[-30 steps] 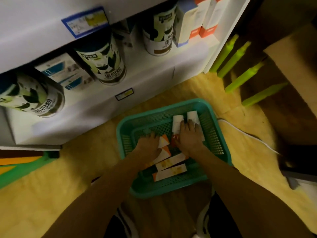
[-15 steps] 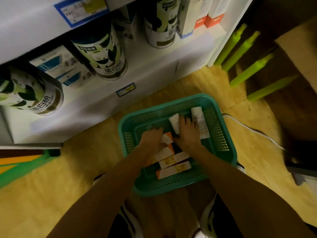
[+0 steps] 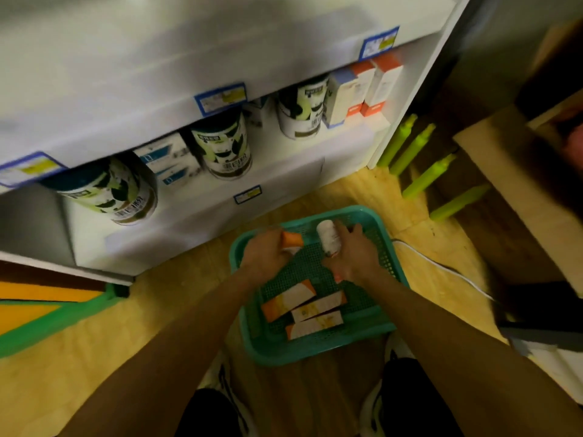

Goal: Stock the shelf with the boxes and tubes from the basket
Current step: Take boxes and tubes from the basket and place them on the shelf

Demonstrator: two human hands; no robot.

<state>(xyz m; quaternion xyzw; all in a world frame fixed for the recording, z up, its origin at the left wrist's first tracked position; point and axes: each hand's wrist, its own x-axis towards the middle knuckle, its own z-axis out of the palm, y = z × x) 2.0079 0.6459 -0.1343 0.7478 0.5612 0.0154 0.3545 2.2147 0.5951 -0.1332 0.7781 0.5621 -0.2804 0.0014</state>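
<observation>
While above the basket (image 3: 318,351), tube (image 3: 329,239) within right hand (image 3: 355,257) grip.

Both hands lifted: box (image 3: 292,239), tube (image 3: 329,238).

I count three orange-and-white boxes (image 3: 304,310) lying flat in the one teal basket (image 3: 318,350), just behind my wrists. A fourth box (image 3: 291,239) of the same kind is in my left hand (image 3: 263,257), and one white tube (image 3: 328,239) is in my right hand (image 3: 355,255). Beyond my fingers the shelf (image 3: 195,222) carries three cow-print cans (image 3: 220,145), two blue-and-white cartons (image 3: 168,160) between the left pair, and three tall boxes (image 3: 362,89) past my right hand. Four green legs (image 3: 419,151) stand farther right. Five price tags (image 3: 220,98) show.
</observation>
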